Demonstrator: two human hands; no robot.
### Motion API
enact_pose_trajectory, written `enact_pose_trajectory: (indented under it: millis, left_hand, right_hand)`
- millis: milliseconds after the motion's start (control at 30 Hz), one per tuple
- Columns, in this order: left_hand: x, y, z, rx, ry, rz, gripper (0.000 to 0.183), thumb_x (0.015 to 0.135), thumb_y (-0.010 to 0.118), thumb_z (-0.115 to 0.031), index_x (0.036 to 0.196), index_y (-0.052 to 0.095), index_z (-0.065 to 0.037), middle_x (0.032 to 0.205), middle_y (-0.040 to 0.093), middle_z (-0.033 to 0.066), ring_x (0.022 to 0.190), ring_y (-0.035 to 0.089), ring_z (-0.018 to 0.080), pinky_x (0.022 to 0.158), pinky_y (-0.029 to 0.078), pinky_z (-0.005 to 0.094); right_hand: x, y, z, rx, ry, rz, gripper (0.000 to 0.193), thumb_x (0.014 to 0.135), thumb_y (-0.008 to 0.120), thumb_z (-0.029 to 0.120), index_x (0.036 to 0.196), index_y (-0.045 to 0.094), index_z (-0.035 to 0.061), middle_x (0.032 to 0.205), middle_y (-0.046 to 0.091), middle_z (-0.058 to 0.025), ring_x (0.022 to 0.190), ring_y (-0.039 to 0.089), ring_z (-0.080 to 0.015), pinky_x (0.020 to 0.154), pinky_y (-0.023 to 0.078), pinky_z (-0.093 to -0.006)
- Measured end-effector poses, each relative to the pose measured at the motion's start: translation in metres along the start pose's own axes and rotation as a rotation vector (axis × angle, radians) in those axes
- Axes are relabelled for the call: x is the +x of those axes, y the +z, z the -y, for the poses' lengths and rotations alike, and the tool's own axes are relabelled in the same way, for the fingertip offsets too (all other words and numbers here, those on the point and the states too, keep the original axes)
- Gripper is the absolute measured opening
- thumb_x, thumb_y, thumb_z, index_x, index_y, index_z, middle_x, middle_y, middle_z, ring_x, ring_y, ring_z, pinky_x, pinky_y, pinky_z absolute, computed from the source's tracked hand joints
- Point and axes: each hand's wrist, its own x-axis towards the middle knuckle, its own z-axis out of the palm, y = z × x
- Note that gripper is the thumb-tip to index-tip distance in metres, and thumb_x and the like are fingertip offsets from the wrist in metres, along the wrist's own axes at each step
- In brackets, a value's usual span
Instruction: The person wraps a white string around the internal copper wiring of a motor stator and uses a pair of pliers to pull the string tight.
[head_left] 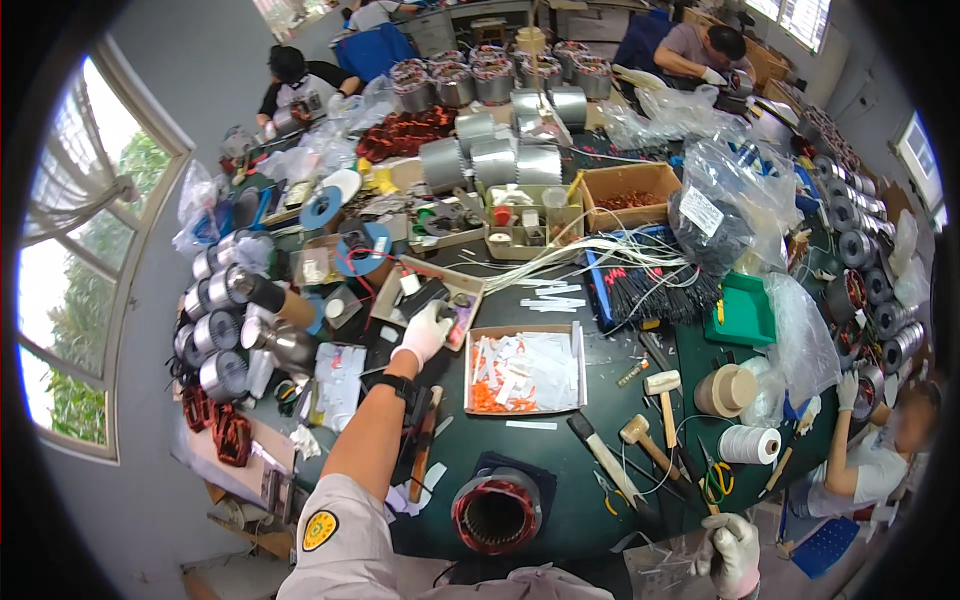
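My left hand [424, 336], in a white glove, reaches into a shallow cardboard tray [466, 287] of small items. Its fingers close on a dark block-shaped thing [428, 296], partly hidden by the glove. At the lower right my gloved right hand [732, 556] is curled, beside a clear plastic sheet [660, 566]. What lies inside its fingers is hard to make out; a short wooden stick end [713, 508] shows just above them. In front of me a motor stator [497, 512] with red windings stands on a dark cloth. Beyond it lies a box of white and orange insulation slips [528, 368].
Right of the box lie mallets [662, 384], green-handled scissors [717, 480], pliers [608, 495] and a white cord spool [750, 444]. A green bin [740, 310] and white wires [600, 250] sit farther back. Metal stator cores [222, 374] stack at left. Other people work around the table.
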Motion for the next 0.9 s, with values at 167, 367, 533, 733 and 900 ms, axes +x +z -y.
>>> enact_pose_trajectory:
  millis: [167,367,533,733,900]
  left_hand:
    - [0.067,0.049,0.016,0.117,-0.144,0.023,0.050,0.092,0.066,-0.021,0.138,0.059,0.000,0.125,0.069,0.0286,0.119,0.065,0.0457,0.101,0.052,0.0471]
    - [0.087,0.058,0.027,0.222,-0.172,-0.003,0.031,0.086,0.076,-0.020,0.110,0.072,-0.001,0.109,0.075,0.0226,0.106,0.071,0.0394,0.093,0.055,0.0435]
    - [0.028,0.010,-0.014,0.028,-0.004,-0.071,0.022,0.083,0.078,-0.011,0.102,0.073,0.000,0.094,0.074,0.0193,0.087,0.072,0.0336,0.082,0.056,0.0398]
    - [-0.116,-0.082,-0.134,-0.095,0.145,-0.061,0.017,0.090,0.073,-0.003,0.105,0.071,0.002,0.093,0.076,0.0147,0.082,0.071,0.0191,0.078,0.056,0.0328]
    - [-0.245,-0.112,-0.223,-0.341,0.159,-0.039,0.014,0.091,0.073,-0.002,0.105,0.071,0.003,0.100,0.079,0.0103,0.089,0.071,0.0130,0.079,0.057,0.0305]
  right_hand:
    - [0.014,0.007,-0.019,-0.100,0.071,-0.129,0.026,0.109,0.057,0.022,0.118,0.068,0.0000,0.072,0.057,0.0023,0.056,0.046,-0.0044,0.051,0.037,-0.0229]
    - [0.032,0.021,-0.027,-0.079,0.089,-0.037,0.038,0.101,0.068,0.030,0.104,0.072,-0.0081,0.073,0.065,-0.0050,0.057,0.057,-0.0109,0.056,0.049,-0.0258]
    - [0.044,0.035,-0.027,-0.373,-0.105,-0.015,0.021,0.100,0.063,0.014,0.104,0.074,-0.0027,0.079,0.065,0.0006,0.068,0.054,-0.0048,0.061,0.044,-0.0237]
    - [0.043,0.068,-0.006,-0.447,-0.283,-0.011,0.018,0.093,0.065,0.008,0.104,0.074,-0.0035,0.072,0.066,-0.0052,0.064,0.058,-0.0070,0.060,0.048,-0.0272]
    - [0.037,0.127,0.028,-0.420,-0.534,0.146,0.020,0.091,0.071,0.012,0.105,0.074,-0.0015,0.084,0.073,-0.0124,0.073,0.070,-0.0152,0.068,0.054,-0.0309]
